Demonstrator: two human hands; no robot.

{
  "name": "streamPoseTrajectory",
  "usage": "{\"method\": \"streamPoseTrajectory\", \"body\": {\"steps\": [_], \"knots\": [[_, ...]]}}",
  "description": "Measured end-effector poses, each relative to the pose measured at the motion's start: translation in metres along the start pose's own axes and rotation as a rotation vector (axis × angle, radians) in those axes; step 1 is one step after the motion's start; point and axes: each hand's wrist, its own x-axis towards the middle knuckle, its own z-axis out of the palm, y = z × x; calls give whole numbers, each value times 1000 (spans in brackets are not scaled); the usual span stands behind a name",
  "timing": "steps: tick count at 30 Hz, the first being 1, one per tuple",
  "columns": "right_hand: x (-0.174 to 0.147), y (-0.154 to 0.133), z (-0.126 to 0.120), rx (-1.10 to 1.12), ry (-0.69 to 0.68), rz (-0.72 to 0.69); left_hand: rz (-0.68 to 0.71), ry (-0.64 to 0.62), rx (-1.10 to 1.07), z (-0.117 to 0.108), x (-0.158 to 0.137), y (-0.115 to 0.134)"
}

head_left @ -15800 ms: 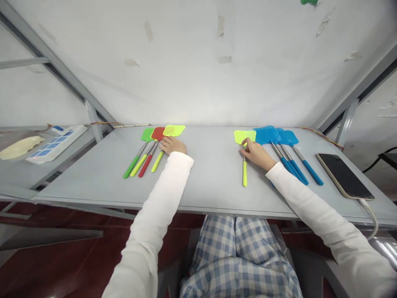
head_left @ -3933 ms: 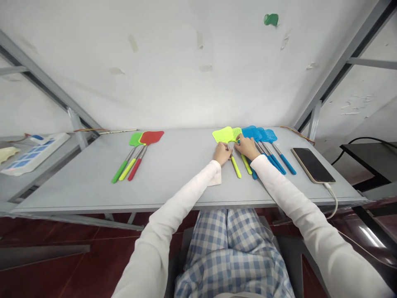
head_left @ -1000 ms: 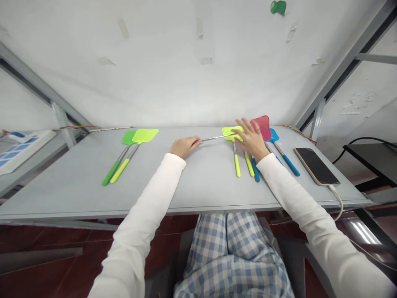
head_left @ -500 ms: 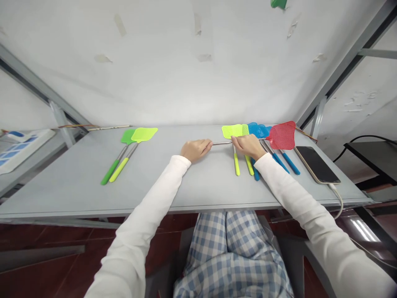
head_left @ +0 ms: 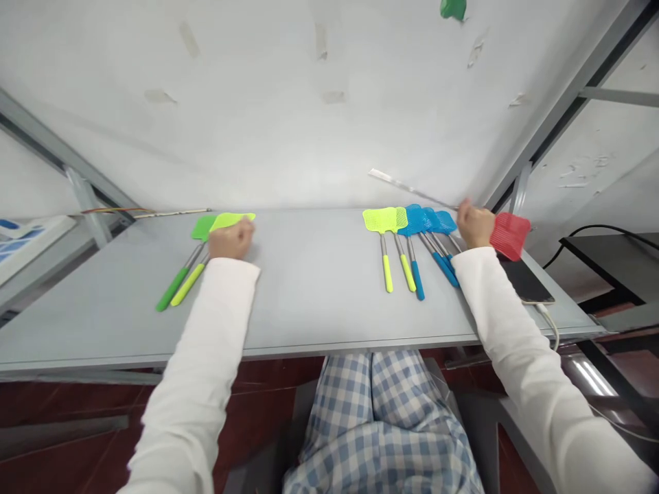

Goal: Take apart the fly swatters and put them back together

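Note:
My right hand [head_left: 474, 223] is closed around the thin metal shaft of a red fly swatter [head_left: 511, 236]. The mesh head sticks out to the right of that hand, over part of a phone. Up and to the left, the shaft [head_left: 412, 189] runs above the table to a pale, blurred end. My left hand [head_left: 231, 239] is a fist in front of the yellow-green fly swatter [head_left: 191, 280] on the left; whatever it holds, if anything, is hidden. Beside that one lies a green fly swatter [head_left: 174, 288]. Below the raised shaft rest yellow-green swatters [head_left: 387, 273] and several blue swatters [head_left: 418, 278].
The grey table [head_left: 319, 288] backs onto a white wall with bits of tape. A phone [head_left: 530, 278] with a white cable lies at the right end. Metal posts [head_left: 87, 206] frame the table's sides. A white power strip [head_left: 31, 240] is beyond the left edge.
My hands have moved far apart: the left to the left-hand swatters, the right rightward with the red swatter. Its shaft has left the left hand and now slants upward. The view has shifted slightly.

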Motion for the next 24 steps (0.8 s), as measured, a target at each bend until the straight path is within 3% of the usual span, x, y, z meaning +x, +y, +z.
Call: {"method": "streamPoseTrajectory", "body": {"steps": [2,3,5,8,11,24], "knots": [[4,11,1,12,55,46,-191,121,54,-2,3,-19],[5,8,-1,34,57,20,-197,130,27,-2,4,-18],[2,-13,-6,94,58,-98,-112,109,-99,-1,4,0],[-6,-55,-17,181,66,-328,62,-48,-240,4,-1,46],[-14,-79,-24,203,55,-436,179,-171,-325,7,-8,73],[-15,-73,-21,229,34,-443,293,-309,-213,5,-13,74]]}}
